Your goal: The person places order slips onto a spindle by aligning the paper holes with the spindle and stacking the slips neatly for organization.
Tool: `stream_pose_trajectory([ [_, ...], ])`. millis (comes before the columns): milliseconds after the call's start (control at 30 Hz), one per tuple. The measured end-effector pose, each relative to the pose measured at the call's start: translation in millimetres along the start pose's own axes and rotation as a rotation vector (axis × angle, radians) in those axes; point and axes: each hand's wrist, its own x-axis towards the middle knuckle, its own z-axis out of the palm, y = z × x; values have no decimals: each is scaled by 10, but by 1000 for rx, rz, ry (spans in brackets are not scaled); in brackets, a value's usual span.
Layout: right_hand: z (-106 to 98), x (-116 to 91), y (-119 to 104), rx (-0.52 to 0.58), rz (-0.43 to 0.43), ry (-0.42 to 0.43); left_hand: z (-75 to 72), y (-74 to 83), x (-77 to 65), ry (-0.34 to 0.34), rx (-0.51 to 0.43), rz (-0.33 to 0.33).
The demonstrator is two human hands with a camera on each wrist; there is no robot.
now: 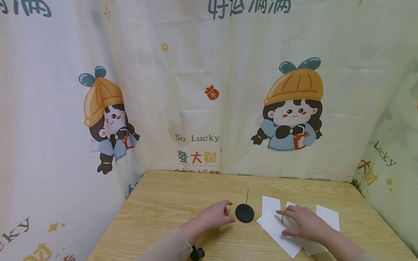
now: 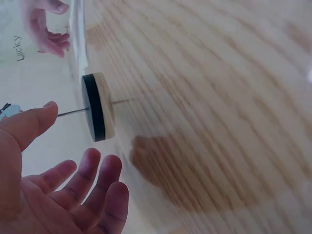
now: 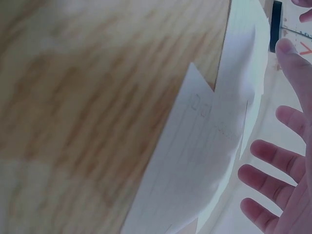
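A bill spike (image 1: 245, 213), a round black base with a thin upright pin, stands on the wooden table between the hands. Just left of it is my left hand (image 1: 215, 216), thumb and fingers spread apart with nothing between them. In the left wrist view, the palm (image 2: 73, 204) faces the bill spike (image 2: 94, 109). Several white paper slips (image 1: 269, 207) lie overlapping to the right. Over these slips hovers my right hand (image 1: 307, 223), its fingers loosely spread and holding nothing. Faint print shows on one paper slip (image 3: 187, 146) in the right wrist view.
The wooden table (image 1: 183, 188) reaches back to a printed cloth (image 1: 183, 108) that hangs behind it and on both sides. A small black item (image 1: 197, 253) sits by the left wrist at the lower edge.
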Motion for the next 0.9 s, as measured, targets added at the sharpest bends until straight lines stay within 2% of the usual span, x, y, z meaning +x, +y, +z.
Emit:
stream_pose_trajectory([
  [233, 29, 81, 30, 1, -13, 33, 8, 18, 68, -13, -5, -22],
  [400, 31, 139, 6, -5, -57, 46, 25, 24, 119, -23, -20, -30],
  [667, 1, 241, -34, 6, -72, 1, 84, 25, 206, -25, -20, -40],
  [900, 26, 304, -14, -8, -59, -8, 114, 52, 256, -22, 37, -33],
])
